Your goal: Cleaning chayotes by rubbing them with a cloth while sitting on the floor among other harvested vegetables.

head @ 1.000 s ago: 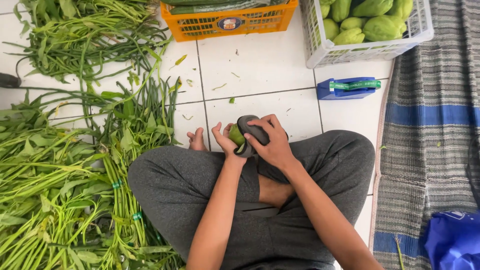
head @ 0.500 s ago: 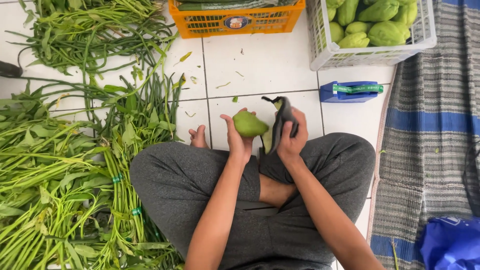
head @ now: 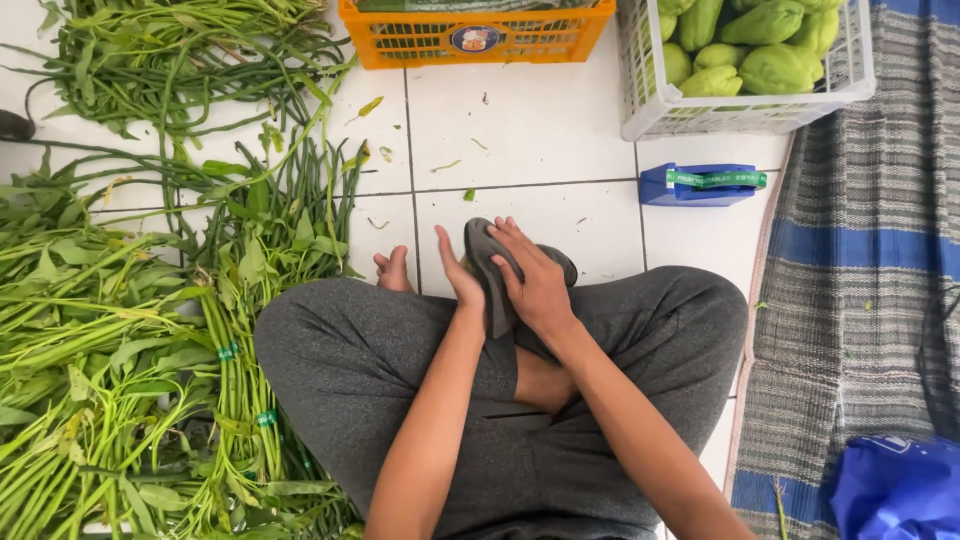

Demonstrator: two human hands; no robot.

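Note:
I sit cross-legged in grey trousers on a white tiled floor. Both my hands meet just past my knees around a dark grey cloth (head: 483,262). My left hand (head: 457,279) presses against the cloth's left side with fingers pointing up. My right hand (head: 538,283) lies over the cloth from the right and grips it. Whatever the cloth is wrapped around is hidden; no green fruit shows between my hands.
Bundles of leafy green stalks (head: 100,350) and long beans (head: 180,60) cover the floor to the left. Ahead stand an orange crate (head: 470,42) and a white basket (head: 740,112) of green fruits. A blue tape dispenser (head: 700,185), striped mat (head: 860,300) and blue bag (head: 900,490) lie right.
Half a second ago my left hand held a green fruit in plain sight beside the cloth. Now the cloth covers it and both hands have closed together lower down.

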